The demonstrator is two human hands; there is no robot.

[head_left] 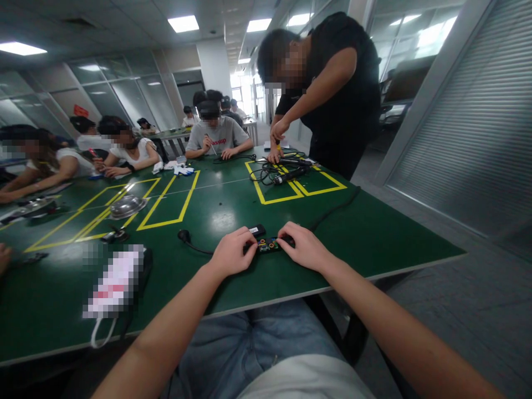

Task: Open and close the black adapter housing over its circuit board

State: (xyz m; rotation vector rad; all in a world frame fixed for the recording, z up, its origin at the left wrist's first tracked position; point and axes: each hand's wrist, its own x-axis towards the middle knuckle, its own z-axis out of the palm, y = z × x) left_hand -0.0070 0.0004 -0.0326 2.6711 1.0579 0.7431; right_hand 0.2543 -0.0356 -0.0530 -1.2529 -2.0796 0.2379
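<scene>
Circuit board (268,244) pinched at opposite ends by left hand (235,251) and right hand (305,247), palms down, forearms (174,318) slanting inward.

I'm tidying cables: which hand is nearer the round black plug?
Left. The left hand is to the right of the round black plug, apart from it; the right hand is farther right.

The tabletop (390,238) is smooth with a low gloss, giving back soft pale patches of light, and the tape (160,225) on it looks matt. The casing (259,229) beside the circuit board (268,244) looks like dark plastic, as does the plug (184,236). A domed piece (128,206) shines brightly — polished metal, by its look — while the jeans (233,343) are matt, faded denim and the shirt (307,379) plain cloth.
</scene>
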